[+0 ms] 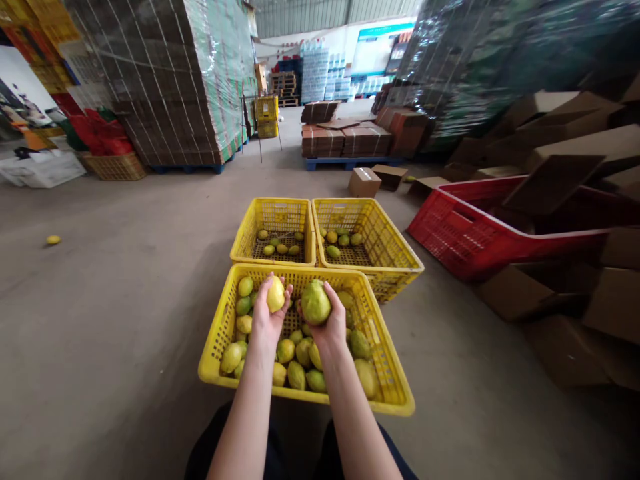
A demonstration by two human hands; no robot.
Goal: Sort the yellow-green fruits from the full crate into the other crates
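My left hand (269, 313) holds a yellow lemon (275, 295) above the near yellow crate (305, 395). In my right hand (334, 325) is a larger green, bumpy lemon (315, 303), level with the first one and a little apart from it. Several green and yellow lemons (297, 375) lie in the near crate below both hands. Behind it, side by side, stand a left yellow crate (273, 261) and a right yellow crate (370, 269), each with a few lemons at the bottom.
A red crate (467, 233) with cardboard in it stands at the right, among loose cardboard boxes (520, 290). One lemon (53, 240) lies on the floor at the left. Wrapped pallet stacks (160, 80) and flat cardboard bundles (345, 140) are farther back.
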